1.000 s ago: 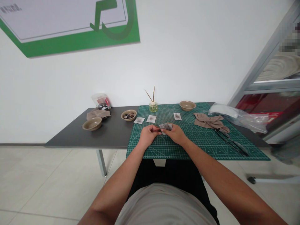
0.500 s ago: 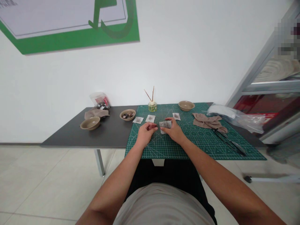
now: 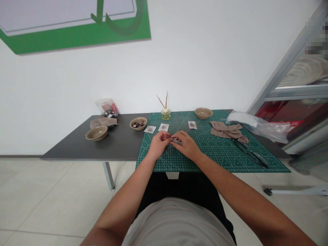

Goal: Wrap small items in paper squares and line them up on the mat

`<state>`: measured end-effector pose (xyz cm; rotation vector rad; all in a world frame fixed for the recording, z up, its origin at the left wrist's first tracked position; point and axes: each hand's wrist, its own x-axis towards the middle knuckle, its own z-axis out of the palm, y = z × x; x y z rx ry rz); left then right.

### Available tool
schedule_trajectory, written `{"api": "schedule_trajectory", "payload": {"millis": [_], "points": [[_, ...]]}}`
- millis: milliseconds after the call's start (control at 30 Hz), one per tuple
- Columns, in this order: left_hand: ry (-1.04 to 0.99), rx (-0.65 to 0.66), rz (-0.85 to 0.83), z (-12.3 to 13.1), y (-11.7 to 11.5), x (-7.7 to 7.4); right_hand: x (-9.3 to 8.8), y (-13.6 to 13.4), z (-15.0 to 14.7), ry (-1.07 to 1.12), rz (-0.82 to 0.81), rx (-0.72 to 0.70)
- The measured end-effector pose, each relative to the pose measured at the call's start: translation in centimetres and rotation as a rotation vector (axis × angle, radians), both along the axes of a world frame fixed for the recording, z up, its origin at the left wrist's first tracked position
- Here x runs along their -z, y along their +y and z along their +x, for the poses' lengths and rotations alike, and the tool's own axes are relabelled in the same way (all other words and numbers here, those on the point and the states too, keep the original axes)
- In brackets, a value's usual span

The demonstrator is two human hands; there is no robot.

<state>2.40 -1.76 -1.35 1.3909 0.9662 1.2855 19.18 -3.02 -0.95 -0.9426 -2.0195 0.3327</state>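
Green mat (image 3: 220, 150), right grip (image 3: 186, 145) pinched on sachet (image 3: 176, 140)

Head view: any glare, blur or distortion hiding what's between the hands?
In the head view, light is even, with a pale sheen on the crumpled clear plastic bag; head view again, wide-angle distortion at the edges, pixel blocks at upper right; head view too, fine detail is soft, and the bare left hand and bare right hand, not glare, mostly cover the small grey-white packet.

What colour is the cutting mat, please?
The cutting mat is green with pale gridlines, in the head view.
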Motion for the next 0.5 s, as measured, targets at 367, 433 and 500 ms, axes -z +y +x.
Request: {"api": "schedule_trajectory", "payload": {"millis": [367,433,500], "points": [[0.429,-0.069,0.188,0.2,-0.3,-0.2,0.1,0.6,0.8,0.127,-0.127,0.117],[0.660,-0.066,0.313,0.4,-0.6,-0.3,-0.1,0.7,1.3,0.092,-0.179,0.138],[0.867,-0.003,0.394,0.8,-0.9,-0.4,-0.2,0.7,1.8,-0.001,-0.207,0.152]]}}
